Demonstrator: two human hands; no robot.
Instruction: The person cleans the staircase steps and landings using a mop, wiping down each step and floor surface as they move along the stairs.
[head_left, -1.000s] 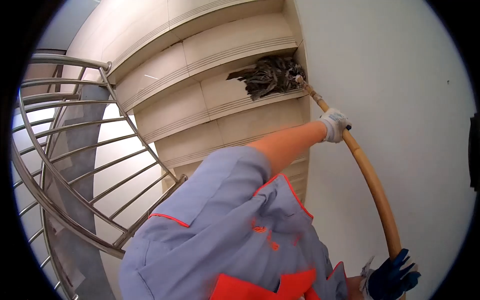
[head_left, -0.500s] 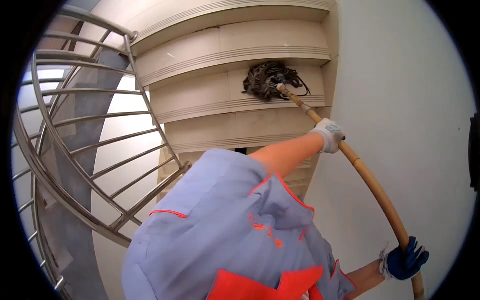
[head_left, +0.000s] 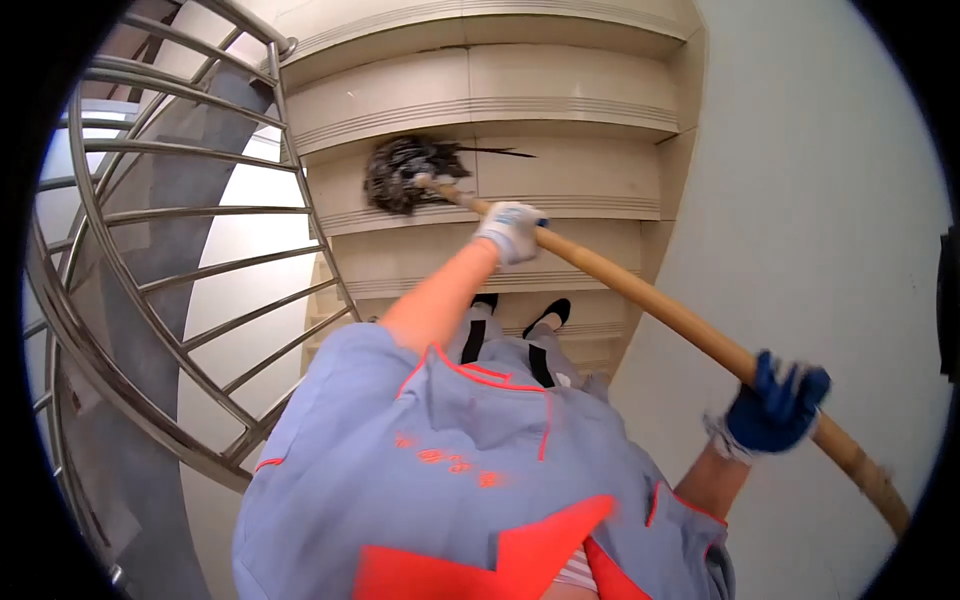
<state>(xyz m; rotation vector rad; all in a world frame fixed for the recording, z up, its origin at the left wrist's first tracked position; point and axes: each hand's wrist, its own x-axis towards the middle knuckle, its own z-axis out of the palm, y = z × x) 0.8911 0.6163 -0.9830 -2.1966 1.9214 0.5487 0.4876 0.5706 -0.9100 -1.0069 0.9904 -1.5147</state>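
Note:
A string mop (head_left: 408, 172) with dark, wet-looking strands rests on a stair tread, toward the railing side. Its long bamboo-like handle slants down to the right across the view. My left hand (head_left: 514, 232), in a white glove, is closed around the handle a short way above the mop head. Farther up the handle, near the wall, my right hand (head_left: 775, 405) grips it in a glove with blue coating showing. The undersides of the left fingers are hidden, and both hands are slightly blurred.
Beige stairs (head_left: 570, 80) with grooved edges rise ahead. A curved metal railing (head_left: 215, 215) runs along the left, and a pale wall (head_left: 800, 200) borders the right. My dark shoes (head_left: 548, 316) stand on a step below the mop.
The mop head has swept left along the tread, from near the wall toward the railing. Both hands moved left with the handle, which now lies at a flatter slant. My feet have come into view.

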